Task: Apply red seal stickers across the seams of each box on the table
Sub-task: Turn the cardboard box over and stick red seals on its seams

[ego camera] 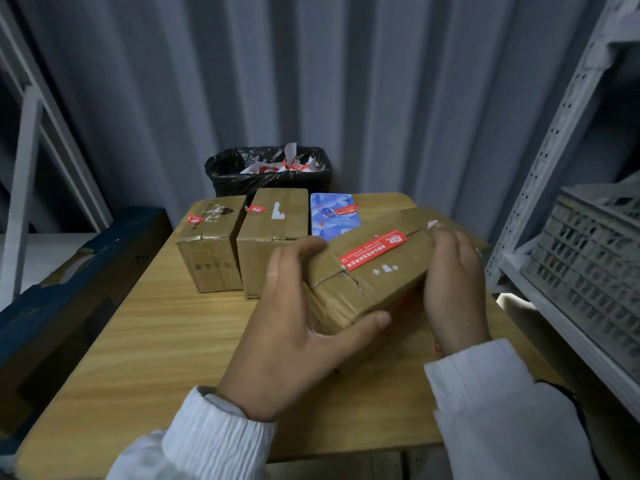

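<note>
Flat box (pixel 367 282) w/ both hands on it. Left hand (pixel 287 327) spans the near-left end, thumb along the near edge, fingers (pixel 298 249) hooked over the far corner, grasping it. Right hand (pixel 453 289) clasps the right end, fingers curled over the top edge. Box is brown cardboard, tilted, creased & torn at left end, red seal sticker (pixel 372 250) across its top seam. It's over the right half of the desk (pixel 156 341). Behind: left brown box (pixel 207 244), middle brown box (pixel 273 237), blue box (pixel 334 216), black-lined bin (pixel 266 171).
</note>
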